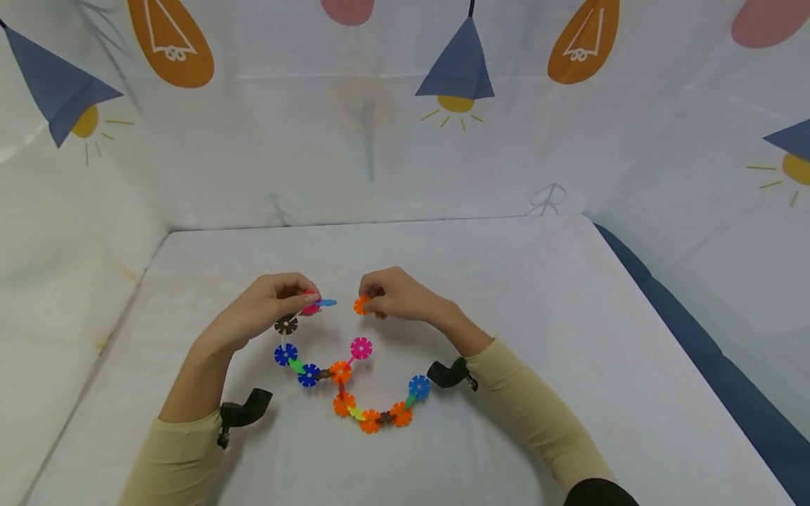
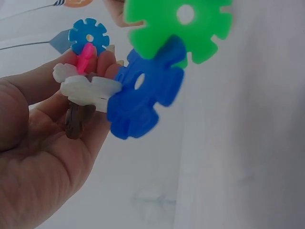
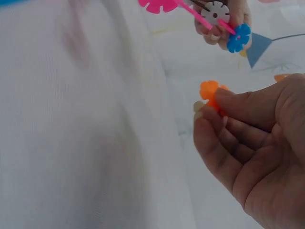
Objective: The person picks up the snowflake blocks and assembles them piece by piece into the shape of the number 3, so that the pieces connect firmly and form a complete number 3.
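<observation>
My left hand (image 1: 266,306) pinches a pink snowflake disc (image 1: 310,306) at the upper end of a curved chain of notched plastic discs. A light blue disc (image 2: 89,37) is slotted onto the pink one and points toward the right hand. Below the fingers come brown (image 1: 286,325), white and dark blue discs (image 1: 285,354). My right hand (image 1: 405,295) holds a single orange disc (image 3: 208,90) between thumb and fingers, a short gap from the light blue one. The chain runs on through orange discs (image 1: 340,372) to a blue end disc (image 1: 419,386).
A pink disc (image 1: 361,348) branches off the chain's middle. The white table (image 1: 506,281) stretches around the hands, backed by a white cloth wall (image 1: 285,154) printed with lamps. Black wrist cameras (image 1: 247,409) jut out from both sleeves close over the table.
</observation>
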{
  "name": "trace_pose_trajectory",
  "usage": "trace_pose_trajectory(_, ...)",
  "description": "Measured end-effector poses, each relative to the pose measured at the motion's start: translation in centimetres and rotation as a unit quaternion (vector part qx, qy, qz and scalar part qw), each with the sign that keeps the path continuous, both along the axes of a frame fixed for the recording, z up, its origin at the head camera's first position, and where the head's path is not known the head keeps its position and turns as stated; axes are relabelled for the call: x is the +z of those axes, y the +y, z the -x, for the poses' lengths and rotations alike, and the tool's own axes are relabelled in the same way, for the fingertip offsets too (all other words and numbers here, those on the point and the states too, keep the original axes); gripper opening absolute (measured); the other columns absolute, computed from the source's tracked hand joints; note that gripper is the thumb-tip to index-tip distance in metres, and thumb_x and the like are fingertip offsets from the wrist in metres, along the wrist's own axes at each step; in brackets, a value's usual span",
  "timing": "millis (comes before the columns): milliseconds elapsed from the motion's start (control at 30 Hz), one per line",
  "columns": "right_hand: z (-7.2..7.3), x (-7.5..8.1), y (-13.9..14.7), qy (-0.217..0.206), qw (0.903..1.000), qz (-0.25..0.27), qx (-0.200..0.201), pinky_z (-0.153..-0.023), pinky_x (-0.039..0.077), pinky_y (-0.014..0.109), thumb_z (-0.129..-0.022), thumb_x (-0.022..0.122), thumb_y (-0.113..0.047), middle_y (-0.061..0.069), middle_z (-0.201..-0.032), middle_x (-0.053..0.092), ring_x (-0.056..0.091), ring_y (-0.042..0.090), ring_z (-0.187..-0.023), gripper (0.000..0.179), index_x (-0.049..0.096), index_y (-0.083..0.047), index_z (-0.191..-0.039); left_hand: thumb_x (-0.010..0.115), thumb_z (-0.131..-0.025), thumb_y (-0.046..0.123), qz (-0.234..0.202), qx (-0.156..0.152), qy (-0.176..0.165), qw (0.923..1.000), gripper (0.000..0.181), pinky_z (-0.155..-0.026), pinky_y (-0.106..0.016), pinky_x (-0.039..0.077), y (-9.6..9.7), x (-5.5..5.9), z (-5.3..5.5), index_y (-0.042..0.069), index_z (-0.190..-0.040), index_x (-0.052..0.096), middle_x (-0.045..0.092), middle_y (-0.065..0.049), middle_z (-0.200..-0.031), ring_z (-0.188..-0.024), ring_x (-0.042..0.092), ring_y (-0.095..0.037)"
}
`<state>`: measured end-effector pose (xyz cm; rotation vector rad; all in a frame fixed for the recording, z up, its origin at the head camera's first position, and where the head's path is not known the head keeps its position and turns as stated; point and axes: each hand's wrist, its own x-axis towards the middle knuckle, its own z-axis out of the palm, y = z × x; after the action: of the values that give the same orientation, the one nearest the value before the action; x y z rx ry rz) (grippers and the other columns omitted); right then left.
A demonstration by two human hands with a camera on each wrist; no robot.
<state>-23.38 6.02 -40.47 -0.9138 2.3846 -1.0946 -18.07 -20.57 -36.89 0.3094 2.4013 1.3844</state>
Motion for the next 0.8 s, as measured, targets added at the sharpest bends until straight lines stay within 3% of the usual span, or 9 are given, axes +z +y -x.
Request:
trace_pose_trajectory(200, -0.5, 0.0, 0.3, -0.023, 0.9979, 0.059, -0.010, -0.067, 0.057, 0.052, -0.094, 0.063, -0.010, 0.022, -0.083, 0.068, 0.061, 0.020, -0.060, 0.003, 0.063, -0.007, -0.094, 0.063, -0.097, 0.040, -0.003, 0.011, 0.002, 0.9999, 0.028, -0.057, -0.033, 0.051, 0.5, -0.1, 0.1, 0.015, -0.108, 0.066, 0.058, -0.010, -0.085, -0.066, 0.053, -0.023)
trace_pose_trajectory(367, -1.1, 0.4, 0.3, -0.018, 0.9960, 0.086, -0.016, -0.067, 0.056, 0.055, -0.095, 0.064, -0.011, 0.021, -0.083, 0.067, 0.060, 0.021, -0.059, 0.004, 0.064, -0.007, -0.095, 0.064, -0.096, 0.040, -0.008, 0.014, 0.007, 0.9999, 0.028, -0.057, -0.036, 0.053, 0.7, 0.0, 0.0, 0.014, -0.107, 0.065, 0.060, -0.010, -0.086, -0.065, 0.053, -0.023)
trace_pose_trajectory(500, -1.6, 0.7, 0.3, -0.012, 0.9936, 0.111, -0.019, -0.066, 0.057, 0.053, -0.096, 0.065, -0.013, 0.015, -0.080, 0.067, 0.060, 0.021, -0.059, 0.006, 0.065, -0.007, -0.096, 0.064, -0.096, 0.040, -0.008, 0.013, 0.015, 0.9998, 0.029, -0.057, -0.036, 0.053, 0.8, 0.1, -0.1, 0.013, -0.107, 0.066, 0.059, -0.008, -0.085, -0.064, 0.053, -0.023)
trace_pose_trajectory(800, -2.6, 1.4, 0.0, 0.015, 0.9891, 0.146, -0.001, -0.055, 0.056, 0.033, -0.097, 0.063, -0.011, 0.006, -0.075, 0.065, 0.058, 0.019, -0.056, 0.003, 0.064, -0.008, -0.099, 0.065, -0.096, 0.038, -0.016, 0.018, 0.036, 0.9991, 0.029, -0.055, -0.035, 0.053, 1.5, 0.6, -0.6, 0.010, -0.105, 0.066, 0.062, -0.011, -0.086, -0.062, 0.053, -0.023)
